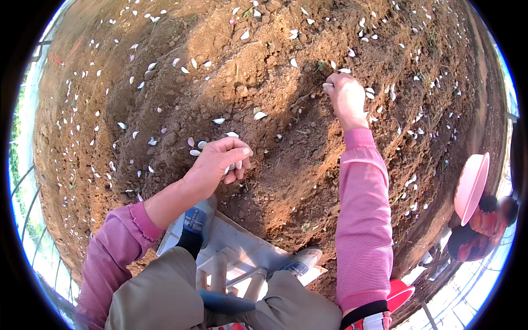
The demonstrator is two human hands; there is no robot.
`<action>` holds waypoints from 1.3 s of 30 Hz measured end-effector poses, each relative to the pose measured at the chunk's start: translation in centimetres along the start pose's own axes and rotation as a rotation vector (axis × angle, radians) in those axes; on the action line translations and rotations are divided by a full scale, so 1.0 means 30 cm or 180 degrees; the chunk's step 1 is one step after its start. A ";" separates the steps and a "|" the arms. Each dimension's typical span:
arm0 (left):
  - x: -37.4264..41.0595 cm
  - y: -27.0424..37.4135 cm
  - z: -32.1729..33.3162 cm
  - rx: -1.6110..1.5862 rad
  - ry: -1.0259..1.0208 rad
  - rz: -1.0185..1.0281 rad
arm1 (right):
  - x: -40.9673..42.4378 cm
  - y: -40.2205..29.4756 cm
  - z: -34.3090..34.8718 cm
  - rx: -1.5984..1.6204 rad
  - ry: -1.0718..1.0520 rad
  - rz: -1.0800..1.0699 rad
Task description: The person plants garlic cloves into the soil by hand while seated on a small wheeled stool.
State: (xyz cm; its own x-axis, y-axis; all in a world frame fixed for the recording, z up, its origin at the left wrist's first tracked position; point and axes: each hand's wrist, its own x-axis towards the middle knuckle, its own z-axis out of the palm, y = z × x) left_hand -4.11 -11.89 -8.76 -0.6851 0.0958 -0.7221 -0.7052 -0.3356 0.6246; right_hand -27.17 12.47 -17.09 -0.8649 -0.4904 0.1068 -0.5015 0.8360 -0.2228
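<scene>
My left hand (220, 163) is curled around several garlic cloves (232, 166), its thumb pressed to the forefinger above the brown soil. Farther out and to the right, my right hand (346, 97) reaches down to the ground, a pale garlic clove (328, 84) pinched at its fingertips. Just beyond those fingers a white clove (344, 70) lies on the soil (280, 152). Near my left knuckles more cloves rest on the dirt, one of them (195, 152) beside the wrist side. Many others are scattered in rough rows across the ground.
My shoes stand on and beside a grey board (247, 243), with a wooden stool (218, 272) between my legs. A red basin (399, 293) sits by my right elbow. At the far right are a pink basin (472, 187) and another person (474, 239). Curved frame bars edge the left.
</scene>
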 end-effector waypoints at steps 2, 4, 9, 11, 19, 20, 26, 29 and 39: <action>-0.036 -0.004 -0.029 -0.0078 0.0150 -0.0053 | 0.035 0.003 0.059 -0.0353 -0.0249 -0.0094; -0.060 -0.023 -0.053 -0.0104 0.0167 -0.0127 | 0.054 -0.004 0.100 -0.0830 -0.0371 -0.0090; -0.146 -0.087 -0.085 -0.0159 0.0161 -0.0380 | 0.055 -0.084 0.064 -0.1177 -0.0316 -0.0003; -0.176 -0.119 -0.097 -0.0090 0.0071 -0.0527 | -0.007 -0.164 -0.001 -0.0471 0.0710 -0.0717; -0.209 -0.254 -0.072 -0.0035 -0.0481 -0.0833 | -0.138 -0.457 0.042 0.0122 -0.0249 -0.1298; -0.217 -0.262 -0.066 -0.0019 -0.0581 -0.0861 | -0.134 -0.469 0.049 0.0116 -0.0237 -0.1292; -0.237 -0.308 -0.089 0.0236 -0.0977 -0.0959 | -0.109 -0.494 0.040 -0.0181 -0.0853 -0.1420; -0.233 -0.336 -0.086 0.0172 -0.1243 -0.0980 | -0.090 -0.531 0.064 -0.0705 -0.1009 -0.1904; -0.477 -0.413 -0.431 -0.1366 -0.0638 -0.0595 | -0.216 -0.719 -0.096 0.0829 -0.1310 -0.0991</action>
State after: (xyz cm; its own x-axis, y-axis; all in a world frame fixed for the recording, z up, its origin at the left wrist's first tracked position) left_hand 16.78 -21.20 -10.01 -0.6056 0.3548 -0.7123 -0.7094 -0.6463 0.2812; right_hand -10.82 -1.68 -10.19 -0.5722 -0.8026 -0.1687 -0.6646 0.5743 -0.4780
